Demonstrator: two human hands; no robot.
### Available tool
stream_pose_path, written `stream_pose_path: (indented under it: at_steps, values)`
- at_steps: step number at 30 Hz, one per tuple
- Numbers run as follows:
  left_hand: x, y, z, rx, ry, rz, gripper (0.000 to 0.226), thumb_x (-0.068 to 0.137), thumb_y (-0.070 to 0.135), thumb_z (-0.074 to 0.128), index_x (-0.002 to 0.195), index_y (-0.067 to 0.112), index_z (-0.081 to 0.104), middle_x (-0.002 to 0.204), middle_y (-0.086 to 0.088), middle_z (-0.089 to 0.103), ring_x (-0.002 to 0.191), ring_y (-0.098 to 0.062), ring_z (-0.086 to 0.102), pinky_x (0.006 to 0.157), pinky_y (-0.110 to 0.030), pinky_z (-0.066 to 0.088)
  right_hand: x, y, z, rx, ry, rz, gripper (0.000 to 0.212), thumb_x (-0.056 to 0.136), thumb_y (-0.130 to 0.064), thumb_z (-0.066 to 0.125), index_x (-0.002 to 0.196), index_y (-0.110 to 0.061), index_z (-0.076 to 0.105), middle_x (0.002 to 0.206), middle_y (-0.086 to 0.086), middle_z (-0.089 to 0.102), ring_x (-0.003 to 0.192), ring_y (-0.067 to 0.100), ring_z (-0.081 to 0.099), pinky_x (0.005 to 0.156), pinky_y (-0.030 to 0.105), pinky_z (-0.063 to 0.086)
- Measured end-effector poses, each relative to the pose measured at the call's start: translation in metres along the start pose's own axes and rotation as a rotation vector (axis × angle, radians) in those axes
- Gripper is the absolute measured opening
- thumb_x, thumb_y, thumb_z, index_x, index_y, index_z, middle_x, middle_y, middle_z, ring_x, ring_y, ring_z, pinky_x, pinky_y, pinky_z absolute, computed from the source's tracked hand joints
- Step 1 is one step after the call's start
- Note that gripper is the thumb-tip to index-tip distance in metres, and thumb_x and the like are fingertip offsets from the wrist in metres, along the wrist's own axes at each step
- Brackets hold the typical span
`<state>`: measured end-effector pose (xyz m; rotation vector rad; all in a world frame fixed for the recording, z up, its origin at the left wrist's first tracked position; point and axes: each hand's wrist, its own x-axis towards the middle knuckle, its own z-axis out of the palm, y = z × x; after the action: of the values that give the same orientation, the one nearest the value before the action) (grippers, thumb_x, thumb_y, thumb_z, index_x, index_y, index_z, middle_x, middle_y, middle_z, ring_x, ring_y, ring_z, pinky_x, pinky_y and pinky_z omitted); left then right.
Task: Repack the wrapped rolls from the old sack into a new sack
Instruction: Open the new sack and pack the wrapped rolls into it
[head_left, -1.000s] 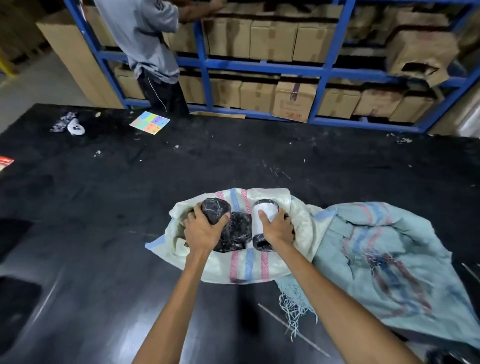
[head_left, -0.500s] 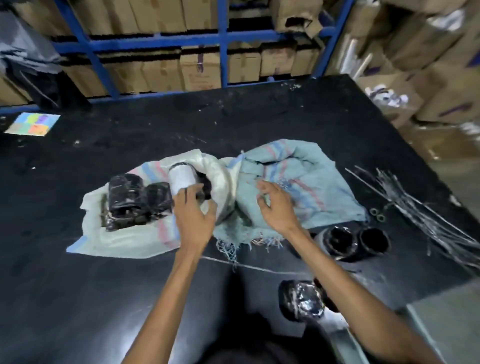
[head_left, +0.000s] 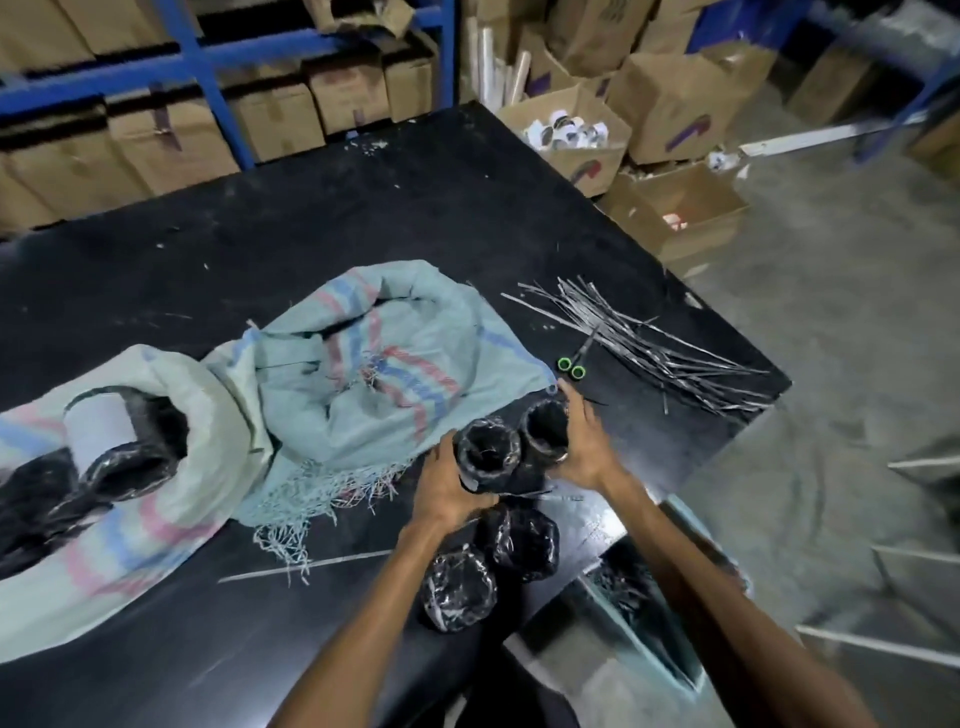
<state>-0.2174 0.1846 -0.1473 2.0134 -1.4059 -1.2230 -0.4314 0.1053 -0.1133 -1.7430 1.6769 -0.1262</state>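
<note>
Wrapped rolls (head_left: 488, 451): two stand upright and touching near the right edge of the worktop (head_left: 311, 234), open ends up. I've got both in hand. My left hand (head_left: 447, 488) is curled round the outer side of the left roll (head_left: 485, 470), thumb at its front. My right hand (head_left: 587, 447) wraps the outer side of the right roll (head_left: 545, 428), fingers bent along its wall. Can't tell whether the two are lifted or resting on the surface.

Two loose rolls (head_left: 524, 540) lie on their sides just behind my hands, toward the front edge, touching each other.

The green sack (head_left: 389, 364), frayed at its mouth, lies crumpled mid-worktop, its corner touching the right roll. The pale sack (head_left: 171, 499) sits beside it toward the left edge, mouth open, with packed rolls (head_left: 122, 467) showing inside, one with a white side.

Scissors (head_left: 571, 366) with green handles lie just past my right fingers. A bundle of thin strips (head_left: 649, 343) is fanned out near the far right corner.

Off the worktop: cardboard boxes (head_left: 670, 98) on the floor, blue shelving (head_left: 208, 62) behind the far edge.
</note>
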Motion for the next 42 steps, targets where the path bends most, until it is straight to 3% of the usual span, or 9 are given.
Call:
stream_pose_path:
  at_steps: [3,6,11,14,17,21,25,32,42]
  values:
    - [0.013,0.006,0.009,-0.087,0.013,0.01,0.111,0.054,0.032,0.098,0.147,0.021,0.038,0.14,0.001,0.056,0.129,-0.016,0.05,0.114,-0.035,0.037,0.009,0.017,0.013,0.256,0.029,0.0,0.134,0.051,-0.006,0.096,0.153,-0.031,0.013,0.144,0.005,0.051,0.132,0.024,0.051,0.108,0.033,0.042]
    - [0.015,0.012,0.002,-0.196,0.007,0.03,0.098,0.054,0.031,0.098,0.137,0.022,0.048,0.125,0.012,0.063,0.114,-0.006,0.057,0.108,-0.029,0.043,0.012,0.019,0.013,0.405,0.087,-0.038,0.114,0.051,-0.004,0.094,0.141,-0.03,0.029,0.127,-0.001,0.062,0.116,0.018,0.062,0.102,0.036,0.05]
    - [-0.008,0.028,-0.062,-0.479,0.069,-0.032,0.051,0.072,0.043,0.085,0.115,0.025,0.065,0.104,0.015,0.074,0.1,-0.002,0.068,0.083,-0.016,0.049,0.014,-0.037,-0.011,0.728,-0.018,-0.03,0.074,0.06,-0.027,0.095,0.123,-0.03,0.057,0.117,-0.004,0.071,0.109,0.012,0.066,0.092,0.03,0.053]
    - [-0.033,0.034,-0.11,-0.646,0.157,-0.045,0.034,0.085,0.058,0.067,0.107,0.032,0.066,0.103,0.02,0.071,0.095,0.008,0.065,0.093,-0.021,0.044,0.019,-0.1,-0.012,0.863,-0.154,-0.01,0.068,0.07,-0.048,0.085,0.13,-0.029,0.061,0.126,-0.012,0.068,0.116,0.006,0.064,0.095,0.026,0.048]
    - [-0.055,0.021,-0.153,-0.771,0.266,-0.107,0.044,0.09,0.062,0.059,0.119,0.03,0.068,0.112,0.012,0.074,0.107,-0.003,0.068,0.107,-0.031,0.045,0.018,-0.167,0.01,0.875,-0.305,0.003,0.064,0.075,-0.06,0.076,0.128,-0.026,0.064,0.122,-0.007,0.071,0.116,0.014,0.066,0.103,0.036,0.049]
    - [-0.099,-0.024,-0.215,-0.836,0.524,-0.197,0.039,0.089,0.057,0.063,0.118,0.033,0.067,0.108,0.02,0.072,0.105,0.005,0.066,0.086,-0.012,0.047,0.001,-0.261,0.074,0.715,-0.384,-0.049,0.084,0.067,-0.077,0.072,0.135,-0.032,0.056,0.132,-0.013,0.061,0.122,0.012,0.057,0.11,0.04,0.043]
    - [-0.143,-0.081,-0.276,-0.765,0.714,-0.342,0.064,0.07,0.076,0.069,0.111,0.027,0.073,0.106,0.011,0.076,0.106,-0.012,0.068,0.102,-0.038,0.049,-0.023,-0.341,0.13,0.717,-0.552,-0.048,0.085,0.071,-0.075,0.07,0.137,-0.023,0.054,0.136,-0.006,0.06,0.119,0.018,0.06,0.102,0.035,0.046]
    - [-0.198,-0.149,-0.391,-0.598,1.064,-0.498,0.073,0.072,0.079,0.063,0.113,0.019,0.064,0.103,0.005,0.068,0.108,-0.022,0.062,0.098,-0.038,0.047,-0.043,-0.461,0.192,0.658,-0.573,-0.146,0.062,0.086,-0.064,0.062,0.133,-0.031,0.039,0.123,-0.012,0.054,0.107,0.014,0.052,0.094,0.032,0.043]
    - [-0.178,-0.193,-0.445,-0.564,0.868,-0.539,0.103,0.052,0.096,0.057,0.118,0.017,0.064,0.114,-0.003,0.07,0.105,-0.025,0.065,0.098,-0.045,0.05,-0.038,-0.515,0.267,0.356,-0.428,-0.109,0.089,0.092,-0.062,0.053,0.158,-0.02,0.012,0.157,0.013,0.034,0.139,0.035,0.041,0.111,0.046,0.039]
